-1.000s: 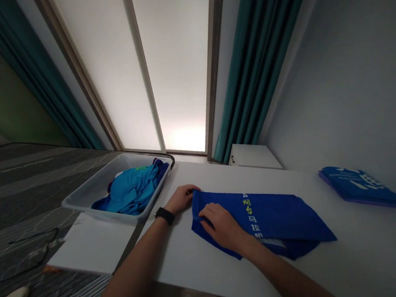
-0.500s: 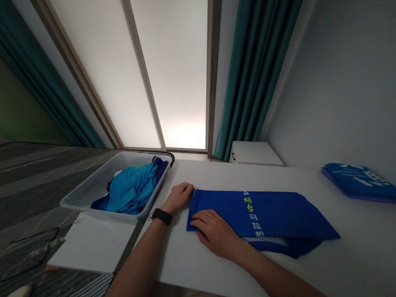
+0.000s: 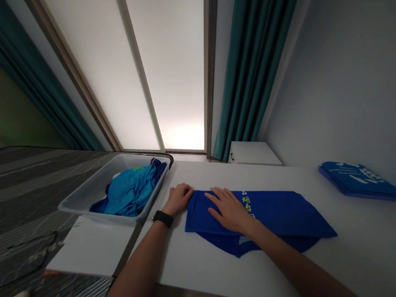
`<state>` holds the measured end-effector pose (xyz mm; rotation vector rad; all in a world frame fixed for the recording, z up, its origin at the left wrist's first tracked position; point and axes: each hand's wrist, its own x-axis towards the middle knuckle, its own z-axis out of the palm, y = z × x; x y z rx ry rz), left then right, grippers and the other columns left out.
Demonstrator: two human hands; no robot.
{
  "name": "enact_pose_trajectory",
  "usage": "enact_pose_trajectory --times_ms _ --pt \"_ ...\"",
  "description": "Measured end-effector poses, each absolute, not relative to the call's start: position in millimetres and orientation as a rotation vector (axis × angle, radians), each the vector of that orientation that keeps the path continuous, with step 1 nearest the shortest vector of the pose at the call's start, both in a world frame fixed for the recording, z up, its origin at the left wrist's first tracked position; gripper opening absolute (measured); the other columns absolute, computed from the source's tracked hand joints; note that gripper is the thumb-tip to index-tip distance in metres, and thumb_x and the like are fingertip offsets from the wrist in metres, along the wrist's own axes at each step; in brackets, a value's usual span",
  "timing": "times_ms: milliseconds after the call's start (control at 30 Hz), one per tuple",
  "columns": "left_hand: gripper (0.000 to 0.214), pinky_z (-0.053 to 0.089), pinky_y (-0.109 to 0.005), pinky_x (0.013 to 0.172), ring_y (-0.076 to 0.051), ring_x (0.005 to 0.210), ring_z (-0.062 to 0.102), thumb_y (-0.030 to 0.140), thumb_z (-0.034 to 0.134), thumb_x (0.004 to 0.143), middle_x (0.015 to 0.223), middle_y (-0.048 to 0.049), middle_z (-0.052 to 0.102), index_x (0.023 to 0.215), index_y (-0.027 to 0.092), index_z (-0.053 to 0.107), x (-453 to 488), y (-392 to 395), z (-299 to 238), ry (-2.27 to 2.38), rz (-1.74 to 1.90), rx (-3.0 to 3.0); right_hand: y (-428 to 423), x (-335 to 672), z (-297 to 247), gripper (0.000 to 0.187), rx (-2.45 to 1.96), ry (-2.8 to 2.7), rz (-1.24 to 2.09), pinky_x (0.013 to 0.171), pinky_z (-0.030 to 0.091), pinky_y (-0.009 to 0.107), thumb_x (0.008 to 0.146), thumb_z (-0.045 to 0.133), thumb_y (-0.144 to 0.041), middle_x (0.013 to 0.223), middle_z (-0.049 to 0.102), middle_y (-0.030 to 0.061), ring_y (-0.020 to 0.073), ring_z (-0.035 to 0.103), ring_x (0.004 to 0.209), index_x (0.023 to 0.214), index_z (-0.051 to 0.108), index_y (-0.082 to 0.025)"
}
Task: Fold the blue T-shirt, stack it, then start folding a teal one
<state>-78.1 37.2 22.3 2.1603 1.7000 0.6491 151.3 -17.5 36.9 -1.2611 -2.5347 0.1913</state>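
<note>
A blue T-shirt (image 3: 279, 210) with white and yellow lettering lies folded lengthwise on the white table (image 3: 183, 260). At its far left corner, my left hand (image 3: 179, 198) has curled fingers closed on the cloth; a dark watch sits on that wrist. My right hand (image 3: 230, 210) rests flat on top of the shirt, fingers spread, covering part of the lettering. Along the near side, a lower layer of fabric sticks out beneath the top fold.
Left of the table stands a translucent plastic bin (image 3: 81, 200) holding crumpled blue clothes (image 3: 128, 191). A stack of folded blue garments (image 3: 360, 178) lies at the right by the wall. Beyond the far edge is a white cabinet (image 3: 254, 153).
My right hand has slid from the shirt's left end toward its middle and away from me, its fingers spreading. More of the lower layer now shows at the near left. My left hand stays put.
</note>
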Motion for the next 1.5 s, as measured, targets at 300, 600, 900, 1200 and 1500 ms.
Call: enact_pose_trajectory --times_ms 300,600,900,1200,1500 --pt "0.028 0.038 -0.042 0.088 -0.026 0.096 0.057 0.035 0.048 0.092 0.091 -0.0073 0.066 0.080 0.019 0.068 -76.0 37.8 17.5 1.832 0.646 2.203 -14.0 159.5 14.5 0.058 -1.387 -2.622 0.184 0.119 0.013 0.047 0.098 0.032 -0.049 0.159 0.024 0.0073 0.0233 0.018 0.147 0.150 0.033 -0.023" --pt "0.038 0.038 -0.043 0.105 -0.026 0.125 0.048 0.027 0.038 0.097 0.135 -0.0120 0.056 0.131 0.018 0.054 -47.6 -2.3 39.3 1.599 0.773 2.546 -9.0 165.7 16.6 0.057 -1.462 -2.502 0.029 0.119 0.008 0.048 0.098 0.027 -0.036 0.157 0.028 0.0100 0.0225 0.020 0.146 0.151 0.030 -0.015" --pt "0.064 0.025 -0.049 0.116 -0.032 0.144 0.025 0.051 0.043 0.094 0.154 -0.0172 0.035 0.145 0.012 0.039 -17.1 -33.3 3.2 1.689 0.495 2.649 -8.2 171.5 3.4 0.062 -1.666 -2.485 0.145 0.119 0.011 0.047 0.098 0.025 -0.041 0.158 0.026 0.0106 0.0230 0.019 0.147 0.151 0.029 -0.010" --pt "0.066 0.022 -0.050 0.116 -0.032 0.144 0.026 0.053 0.041 0.095 0.155 -0.0160 0.032 0.147 0.013 0.037 -26.8 -29.0 -0.8 1.784 0.436 2.611 -10.4 170.9 10.0 0.063 -1.677 -2.480 0.185 0.119 0.010 0.046 0.098 0.024 -0.044 0.158 0.025 0.0108 0.0228 0.019 0.147 0.151 0.029 -0.010" --pt "0.066 0.020 -0.049 0.117 -0.030 0.145 0.025 0.056 0.034 0.097 0.155 -0.0145 0.032 0.148 0.013 0.038 -50.7 -14.6 3.2 1.762 0.303 2.687 -10.3 197.4 23.0 0.067 -1.742 -2.492 0.190 0.120 0.009 0.046 0.098 0.019 -0.048 0.159 0.022 0.0098 0.0227 0.016 0.147 0.152 0.026 -0.009"
